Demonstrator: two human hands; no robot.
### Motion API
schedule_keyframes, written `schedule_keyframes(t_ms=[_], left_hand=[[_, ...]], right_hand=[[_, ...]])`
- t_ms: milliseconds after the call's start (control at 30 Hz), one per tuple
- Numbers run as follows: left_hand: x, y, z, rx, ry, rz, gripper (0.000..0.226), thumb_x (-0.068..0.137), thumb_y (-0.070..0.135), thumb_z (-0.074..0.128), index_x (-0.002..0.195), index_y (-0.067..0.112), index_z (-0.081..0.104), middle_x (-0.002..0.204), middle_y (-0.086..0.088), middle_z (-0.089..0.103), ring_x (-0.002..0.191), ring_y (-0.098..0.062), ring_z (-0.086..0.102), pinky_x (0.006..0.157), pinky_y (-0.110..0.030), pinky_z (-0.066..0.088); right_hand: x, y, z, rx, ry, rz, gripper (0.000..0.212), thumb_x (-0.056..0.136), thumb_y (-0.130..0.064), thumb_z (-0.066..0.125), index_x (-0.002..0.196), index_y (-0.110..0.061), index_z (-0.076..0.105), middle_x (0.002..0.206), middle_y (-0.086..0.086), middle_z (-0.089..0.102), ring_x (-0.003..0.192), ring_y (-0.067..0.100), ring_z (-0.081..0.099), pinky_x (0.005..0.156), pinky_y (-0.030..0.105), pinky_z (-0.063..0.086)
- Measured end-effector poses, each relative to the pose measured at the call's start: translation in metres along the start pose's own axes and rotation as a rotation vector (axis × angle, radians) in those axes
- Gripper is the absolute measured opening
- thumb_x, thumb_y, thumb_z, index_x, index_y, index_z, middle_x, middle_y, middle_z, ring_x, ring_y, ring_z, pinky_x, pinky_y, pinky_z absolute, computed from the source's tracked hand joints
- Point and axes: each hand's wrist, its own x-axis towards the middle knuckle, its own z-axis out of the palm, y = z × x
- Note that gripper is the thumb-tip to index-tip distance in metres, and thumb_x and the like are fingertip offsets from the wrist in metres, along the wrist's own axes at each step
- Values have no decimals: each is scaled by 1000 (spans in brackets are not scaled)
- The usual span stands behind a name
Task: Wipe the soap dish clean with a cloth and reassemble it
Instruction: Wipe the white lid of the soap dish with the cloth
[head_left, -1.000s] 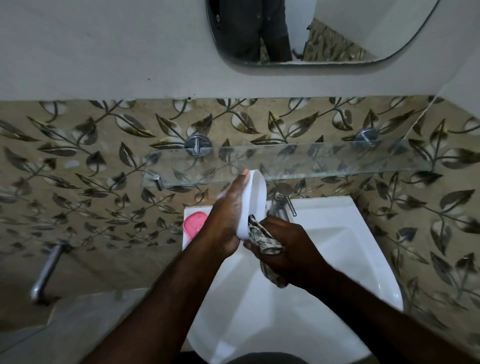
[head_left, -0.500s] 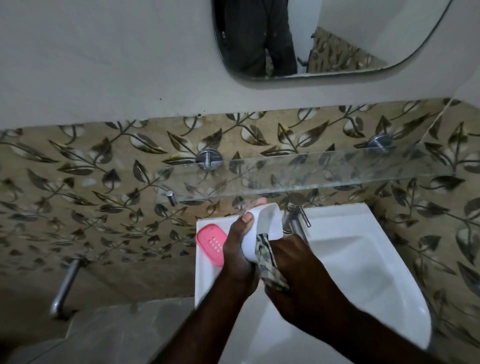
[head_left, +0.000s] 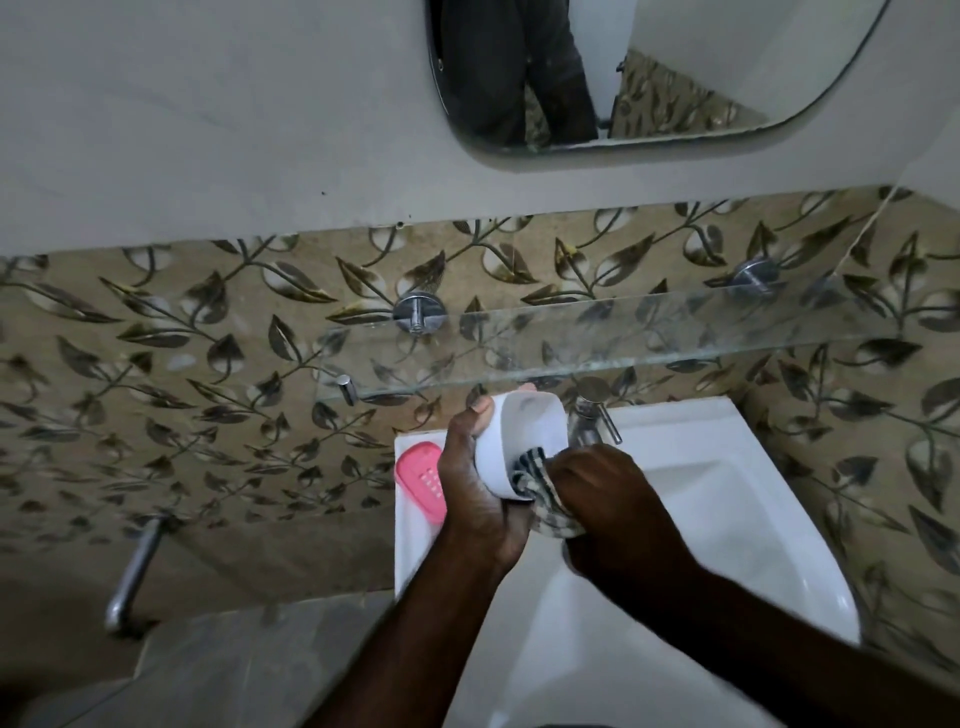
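Observation:
My left hand (head_left: 470, 483) grips the white soap dish base (head_left: 524, 431) above the back of the sink, its hollow side turned toward me. Gripped by my right hand (head_left: 597, 493), a checked cloth (head_left: 540, 493) is pressed into the lower part of that hollow; its tail hangs below my fingers. The pink perforated insert (head_left: 421, 480) of the dish lies on the sink's back left corner, just left of my left hand and partly hidden by it.
A white sink (head_left: 727, 519) fills the lower middle, with a chrome tap (head_left: 592, 410) right behind the dish. A glass shelf (head_left: 649, 338) juts from the leaf-patterned wall directly above my hands. A mirror (head_left: 649, 78) hangs higher up. A chrome pipe (head_left: 130, 577) sticks out at lower left.
The dish has turned from edge-on so that its hollow now faces me. My right hand has pushed the cloth into it. The view has tilted and moved closer.

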Motion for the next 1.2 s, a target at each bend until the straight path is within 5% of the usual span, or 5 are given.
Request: schedule_keyframes(t_ms=[100,500,633,767,1200], left_hand=[[-3,-5,1,58,4,-7,25,63,27,64,76,10,77,77,-11,74,66,-22,71,64,-28,59],[-12,-2,13,69,13,-28,32,71,24,57,90,3,72,76,-13,74,64,-22,71,58,-26,57],[-8,-3,16,26,-19,-73,46,89,20,44,57,12,76,64,-7,73,55,-17,69,51,-21,55],[-5,-1,19,52,22,-23,23,74,24,58,73,9,75,67,-8,73,55,-18,69,50,-21,54],[-20,0,19,33,-109,106,63,53,31,73,108,3,61,82,-8,73,71,-20,70,62,-26,56]], right_hand=[[0,-6,-4,80,16,100,29,64,-6,39,77,-5,64,76,8,63,73,29,58,67,32,42],[-6,-20,-17,130,110,120,18,71,-11,47,76,-9,65,76,4,66,75,22,59,67,32,46],[-2,-39,-20,318,180,136,12,69,-5,51,65,-15,55,66,-4,61,68,14,54,63,28,43],[-3,-11,-8,160,122,156,27,67,-11,42,81,-11,65,78,4,65,76,24,56,70,25,38],[-1,-32,-20,205,236,195,31,70,-16,43,83,-7,70,80,6,69,78,24,60,75,27,44]])
